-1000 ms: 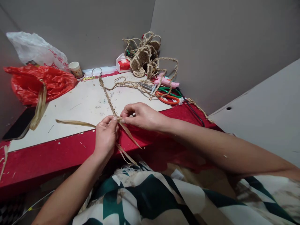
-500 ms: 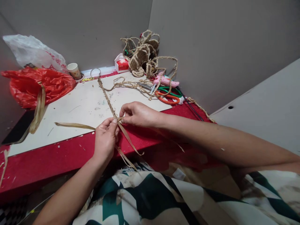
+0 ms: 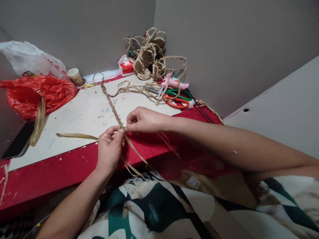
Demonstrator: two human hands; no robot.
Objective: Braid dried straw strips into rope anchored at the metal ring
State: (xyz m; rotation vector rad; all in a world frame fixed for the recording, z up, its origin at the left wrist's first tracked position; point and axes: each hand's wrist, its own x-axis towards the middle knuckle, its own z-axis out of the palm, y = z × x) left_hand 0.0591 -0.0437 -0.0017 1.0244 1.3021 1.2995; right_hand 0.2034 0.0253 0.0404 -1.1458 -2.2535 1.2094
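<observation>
A braided straw cord (image 3: 111, 105) runs from a metal ring (image 3: 98, 78) down to my hands. My left hand (image 3: 110, 146) is closed, pinching the lower end of the braid between thumb and fingers. Just right of it, my right hand (image 3: 141, 120) is closed on a strand that comes out of the braid's end. One loose straw strip (image 3: 77, 135) sticks out to the left past my left hand; others (image 3: 136, 150) hang below over the table edge.
Coiled braided rope (image 3: 147, 59), a pink glue gun (image 3: 174, 82) and orange-handled scissors (image 3: 175, 102) lie at the back. Left are a red plastic bag (image 3: 50, 93), a paper cup (image 3: 75, 77), a dark phone (image 3: 18, 141) and a straw bundle (image 3: 39, 122). A white board (image 3: 74, 113) covers part of the red table.
The view has shifted slightly. My right hand has turned a little and now holds the strand close against the braid's end; the strand's thin tails to the right have swung.
</observation>
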